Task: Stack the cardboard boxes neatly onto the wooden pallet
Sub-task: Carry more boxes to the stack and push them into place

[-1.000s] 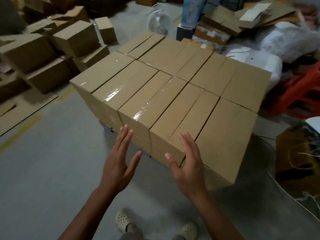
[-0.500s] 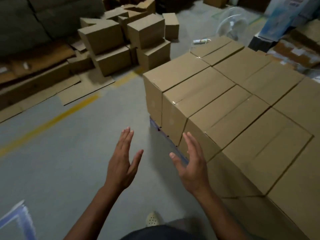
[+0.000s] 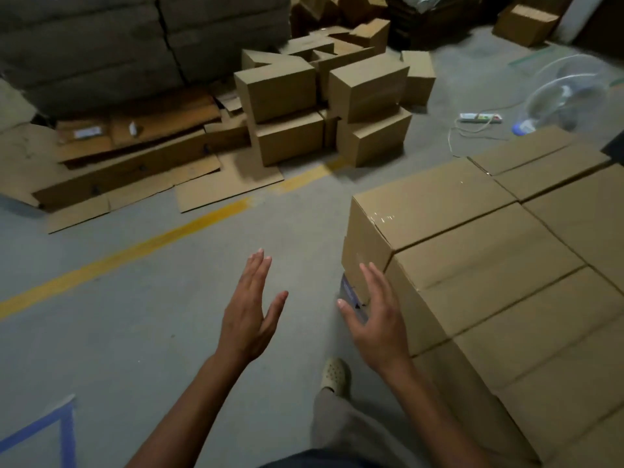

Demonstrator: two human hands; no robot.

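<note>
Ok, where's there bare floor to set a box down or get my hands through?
Widest bare floor: near side of the yellow line, between the blue tape and the stacked boxes. A narrower strip runs between the stacked boxes and the loose box pile. Crowded: flattened cardboard beyond the line, and the power strip, cable and fan behind the stack.

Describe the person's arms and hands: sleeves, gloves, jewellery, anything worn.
Both forearms are bare as far as the picture shows, with no sleeves in view. The left hand and right hand wear no gloves, and no watch, ring or wristband shows. Lower down, a pale perforated clog and grey trousers are visible.
</note>
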